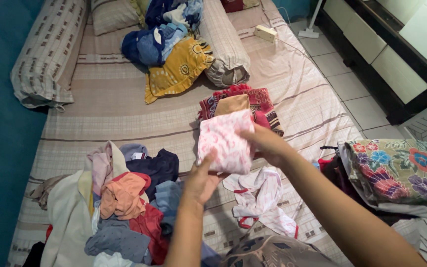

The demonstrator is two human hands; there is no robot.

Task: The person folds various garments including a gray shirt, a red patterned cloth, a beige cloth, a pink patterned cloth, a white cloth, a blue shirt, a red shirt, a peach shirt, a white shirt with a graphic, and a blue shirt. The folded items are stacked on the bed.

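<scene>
Pink cloth (225, 142) folded, held up btw. your hands: left hand (201, 182) pinches bottom corner, right hand (268, 144) grips side edge, keeping fold flat above bed (119, 99); unsorted pile (124, 207) just left.

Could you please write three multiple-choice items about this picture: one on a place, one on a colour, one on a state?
1. Where does the heap of unfolded clothes lie?
A. on the tiled floor
B. on the bed, to the left of the hands
C. on the long pillow

2. What colour is the cloth held in the hands?
A. pink and white
B. plain black
C. green

3. In what state is the held cloth?
A. hanging open at full length
B. lying flat on the bed
C. folded small, lifted above the bed

Answers: 1 B, the heap rests on the striped sheet. 2 A, it has a pink pattern on white. 3 C, the left hand and right hand hold it up as a compact shape.
</scene>
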